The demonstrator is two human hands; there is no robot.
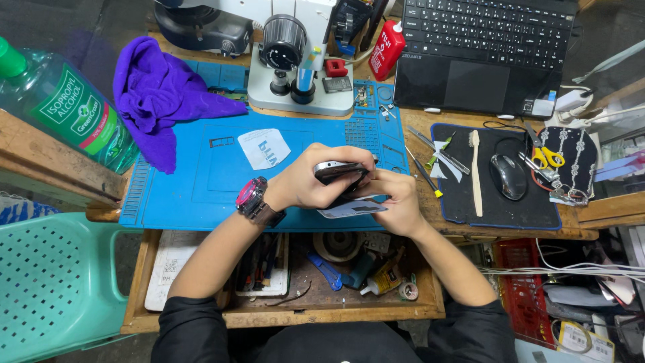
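Two hands hold a phone over the blue mat.

The left hand (310, 183) grips the dark phone (340, 171); the right hand (396, 200) pinches its lower side. The phone lies longways, left to right, near the blue mat's (201, 181) front edge. Bare mat lies open to the left.

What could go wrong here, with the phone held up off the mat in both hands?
1. The phone is gripped edge-on between left hand and right hand above the blue mat; a slip could drop it into the open drawer below.
2. The loose white film under the right hand might crease or pick up dust.
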